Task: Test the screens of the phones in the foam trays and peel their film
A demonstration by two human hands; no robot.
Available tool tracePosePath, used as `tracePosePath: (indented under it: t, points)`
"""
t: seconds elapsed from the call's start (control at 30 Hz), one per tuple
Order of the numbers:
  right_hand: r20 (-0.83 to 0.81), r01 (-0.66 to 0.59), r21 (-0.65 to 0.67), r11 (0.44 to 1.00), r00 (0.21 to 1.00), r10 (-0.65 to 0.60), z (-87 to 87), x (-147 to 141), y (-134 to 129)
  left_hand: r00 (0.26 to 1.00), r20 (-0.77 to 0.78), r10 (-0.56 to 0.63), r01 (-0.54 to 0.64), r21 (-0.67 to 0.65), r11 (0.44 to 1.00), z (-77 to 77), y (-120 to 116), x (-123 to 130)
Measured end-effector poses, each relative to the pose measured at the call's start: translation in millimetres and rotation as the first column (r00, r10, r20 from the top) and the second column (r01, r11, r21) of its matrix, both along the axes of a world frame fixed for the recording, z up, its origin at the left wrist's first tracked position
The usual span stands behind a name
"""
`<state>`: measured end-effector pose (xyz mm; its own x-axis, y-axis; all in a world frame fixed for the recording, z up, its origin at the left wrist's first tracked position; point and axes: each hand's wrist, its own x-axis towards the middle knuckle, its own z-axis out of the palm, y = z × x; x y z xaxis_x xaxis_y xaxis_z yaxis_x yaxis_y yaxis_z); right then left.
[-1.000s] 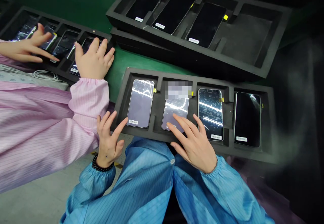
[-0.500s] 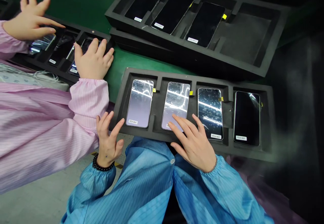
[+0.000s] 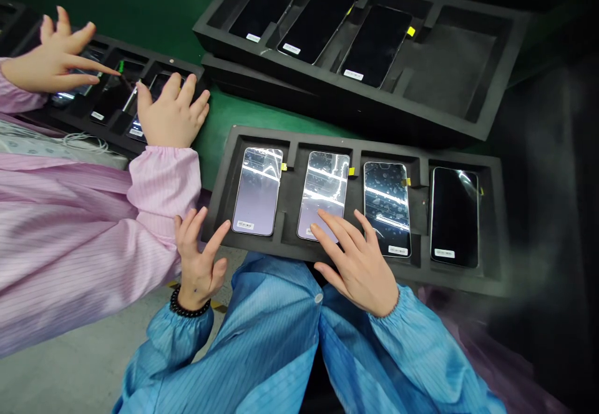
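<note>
A black foam tray lies in front of me, its compartments each holding a phone screen with a small white label. The leftmost phone screen and the second phone screen are lit pale and reflect ceiling lights. The third phone screen shows speckled marks; the rightmost phone screen is dark. My right hand is open, its fingertips over the lower part of the second screen; whether they press on it I cannot tell. At the tray's left end, my left hand is open, fingers spread, holding nothing.
Behind stands another black tray with three dark phone screens and one bare compartment, resting on a further tray. To the left, a co-worker's hands reach over a third tray of phone screens. White cable lies near the co-worker.
The co-worker's far hand has moved slightly down, and a green mark now shows on a screen beneath it. My own hands stay almost where they were.
</note>
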<state>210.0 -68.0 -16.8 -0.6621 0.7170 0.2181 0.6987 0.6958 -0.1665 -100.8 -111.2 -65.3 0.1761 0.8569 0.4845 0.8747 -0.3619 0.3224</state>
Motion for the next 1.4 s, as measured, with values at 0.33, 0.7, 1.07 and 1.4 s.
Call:
tracePosePath:
  t: [0.33, 0.7, 1.07, 1.4]
  points:
    - [0.039, 0.004, -0.031, 1.0, 0.999, -0.002, -1.5, -1, -1, 1.0, -0.016, 0.0, -0.002, -0.116, 0.993, -1.3, -1, 1]
    - [-0.001, 0.014, -0.042, 0.999, 1.0, -0.014, 1.0, -1, -1, 1.0, 0.026, 0.016, -0.014, -0.071, 0.997, -1.6, 0, 1]
    - [-0.072, 0.156, -0.104, 0.982, 0.984, -0.164, 22.5, 16, 24, 0.998, 0.056, 0.012, -0.014, 0.035, 0.999, 23.4, 32, 15]
    - [-0.304, 0.305, 0.019, 0.952, 0.909, -0.285, 6.5, 15, 41, 0.991, 0.119, 0.062, -0.041, -0.177, 0.983, 26.0, 74, 44]
